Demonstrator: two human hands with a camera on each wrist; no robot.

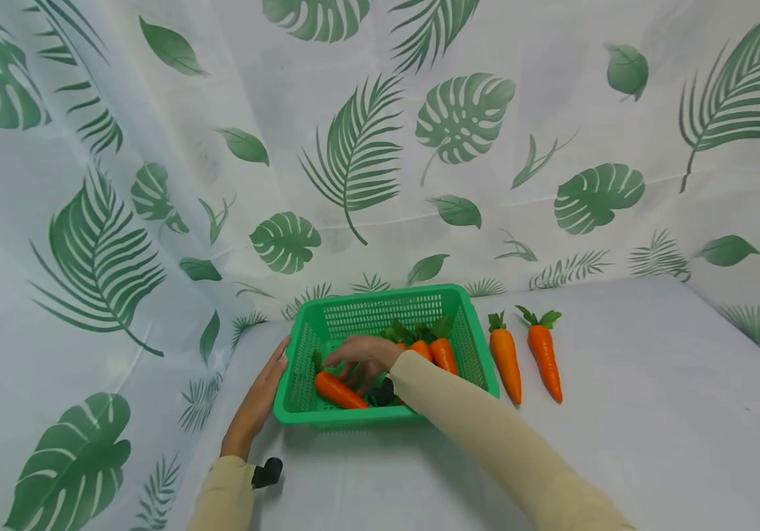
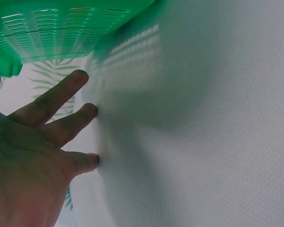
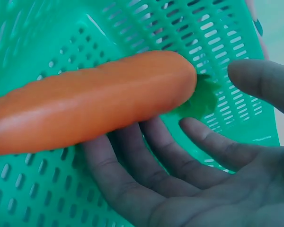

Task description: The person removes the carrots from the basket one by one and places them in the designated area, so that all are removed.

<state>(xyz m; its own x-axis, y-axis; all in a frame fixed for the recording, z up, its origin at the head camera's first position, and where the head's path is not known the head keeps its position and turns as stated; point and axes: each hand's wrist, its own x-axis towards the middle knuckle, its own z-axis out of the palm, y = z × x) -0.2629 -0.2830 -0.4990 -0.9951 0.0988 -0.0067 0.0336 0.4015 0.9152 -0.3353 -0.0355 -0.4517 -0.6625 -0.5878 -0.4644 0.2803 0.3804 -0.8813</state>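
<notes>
A green slotted basket (image 1: pixel 380 296) stands on the white cloth table. My right hand (image 1: pixel 363 359) reaches into it. Its fingers (image 3: pixel 146 156) are spread and relaxed under an orange carrot (image 3: pixel 94 99) lying on the basket floor (image 3: pixel 132 23), and the thumb stays clear of it. That carrot (image 1: pixel 339 391) lies at the basket's front left; more carrots (image 1: pixel 443 354) lie at its right side. My left hand (image 1: pixel 262 391) rests flat on the table against the basket's left wall, with straight fingers (image 2: pixel 61 94) below the basket rim (image 2: pixel 52 33).
Two more carrots (image 1: pixel 506 361) (image 1: pixel 545 360) lie side by side on the table just right of the basket. Leaf-printed white cloth (image 1: pixel 353 147) forms walls behind and to the left. The white tabletop (image 1: pixel 652 413) stretches off to the right.
</notes>
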